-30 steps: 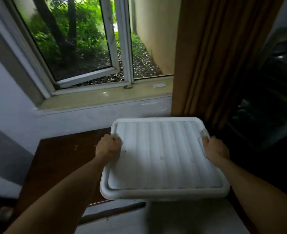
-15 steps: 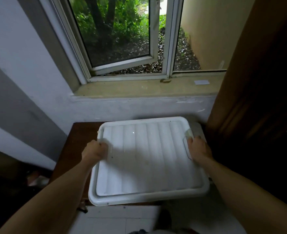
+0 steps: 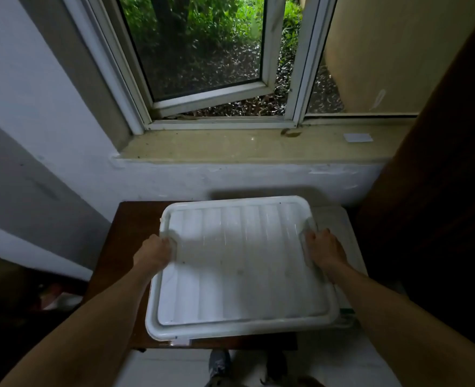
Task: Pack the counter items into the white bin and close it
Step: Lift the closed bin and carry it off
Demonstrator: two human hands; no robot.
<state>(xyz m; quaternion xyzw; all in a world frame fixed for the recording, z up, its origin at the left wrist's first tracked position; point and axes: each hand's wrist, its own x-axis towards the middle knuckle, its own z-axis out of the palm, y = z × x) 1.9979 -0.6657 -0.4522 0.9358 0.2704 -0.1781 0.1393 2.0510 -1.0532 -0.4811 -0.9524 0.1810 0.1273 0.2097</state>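
Note:
A white ribbed bin lid is held flat in front of me, over a dark brown wooden table. My left hand grips the lid's left edge and my right hand grips its right edge. Beneath the lid's right side a pale white edge of the bin shows; the bin's inside is hidden by the lid. No counter items are visible.
A window sill runs along the white wall behind the table, under an open window. A brown curtain hangs at the right. Some clutter lies on the dark floor at lower left.
The view has swung to the right and down, so the lid and table sit more central. Both hands keep hold of the lid, which has come lower over the bin.

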